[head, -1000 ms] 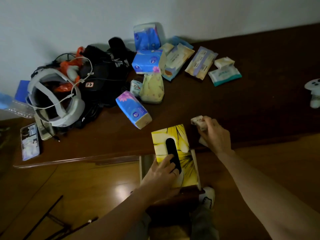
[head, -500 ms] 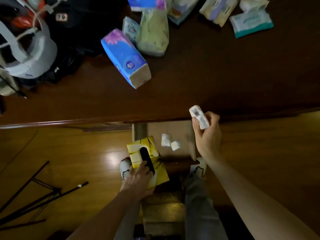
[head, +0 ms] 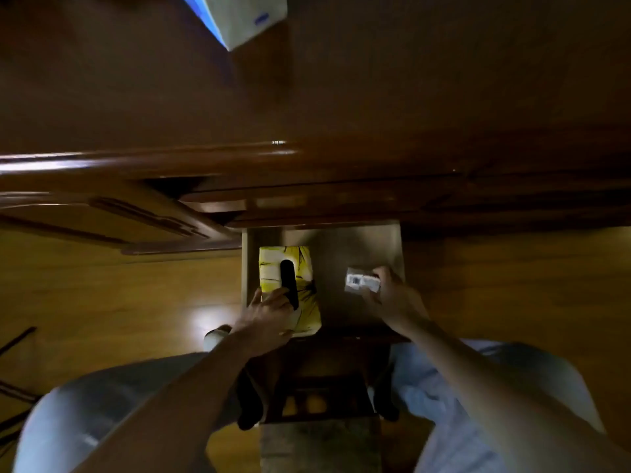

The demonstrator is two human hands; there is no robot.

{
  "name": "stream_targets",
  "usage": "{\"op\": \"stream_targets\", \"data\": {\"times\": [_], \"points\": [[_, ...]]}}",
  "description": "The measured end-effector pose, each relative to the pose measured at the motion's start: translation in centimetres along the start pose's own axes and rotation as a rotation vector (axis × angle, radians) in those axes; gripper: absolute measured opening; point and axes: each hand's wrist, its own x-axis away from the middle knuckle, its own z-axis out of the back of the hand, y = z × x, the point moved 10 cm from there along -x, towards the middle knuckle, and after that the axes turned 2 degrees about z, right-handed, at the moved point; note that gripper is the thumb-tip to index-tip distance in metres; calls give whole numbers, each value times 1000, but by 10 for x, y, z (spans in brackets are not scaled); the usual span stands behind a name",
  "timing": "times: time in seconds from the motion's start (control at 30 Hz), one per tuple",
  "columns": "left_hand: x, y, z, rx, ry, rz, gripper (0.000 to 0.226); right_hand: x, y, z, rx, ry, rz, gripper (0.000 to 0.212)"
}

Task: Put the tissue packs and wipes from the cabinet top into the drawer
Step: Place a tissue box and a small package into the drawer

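Note:
The drawer (head: 341, 240) stands pulled out below the dark wooden cabinet top (head: 375, 97). A yellow tissue box (head: 273, 264) with a black oval slot lies along the drawer's left side, and my left hand (head: 269, 312) grips its near end. Over the drawer's right side my right hand (head: 392, 298) holds a small white tissue pack (head: 362, 283) by its right end. The corner of a blue-and-white tissue pack (head: 246, 18) shows on the cabinet top at the frame's upper edge.
The cabinet's front edge (head: 170, 158) runs across the middle of the view, overhanging the drawer's back. Wooden floor (head: 102, 302) lies to both sides. My knees in pale trousers (head: 85, 421) flank a low stool (head: 317, 397) below the drawer.
The view has dropped towards the drawer. Both hands went down into it: the left moved the yellow box to its left side, the right brought the small pack down from the cabinet edge.

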Motion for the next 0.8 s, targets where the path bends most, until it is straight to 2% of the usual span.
{"op": "stream_targets", "data": {"times": [0.07,0.13,0.27,0.37,0.43,0.53,0.7,0.8], "points": [[-19,-12,-16,-108,7,10,66,-29,3,-28,12,-133,55,44],[-34,-24,-32,-241,17,9,76,-56,3,-50,24,-181,102,37],[-46,-17,-58,-418,260,-132,65,-101,2,-79,63,-154,152,28],[-66,-30,-82,-401,175,-31,78,-120,6,-88,173,-91,198,30],[-63,-33,-81,-436,191,74,81,-114,1,-84,118,-24,215,31],[-25,-24,-104,-403,60,103,48,-68,-1,-84,-25,3,121,34],[-9,-24,-95,-165,-18,195,32,-28,-13,-58,49,39,145,29],[-9,-21,-104,-198,-108,207,34,-23,-5,-54,29,40,110,28]]}}
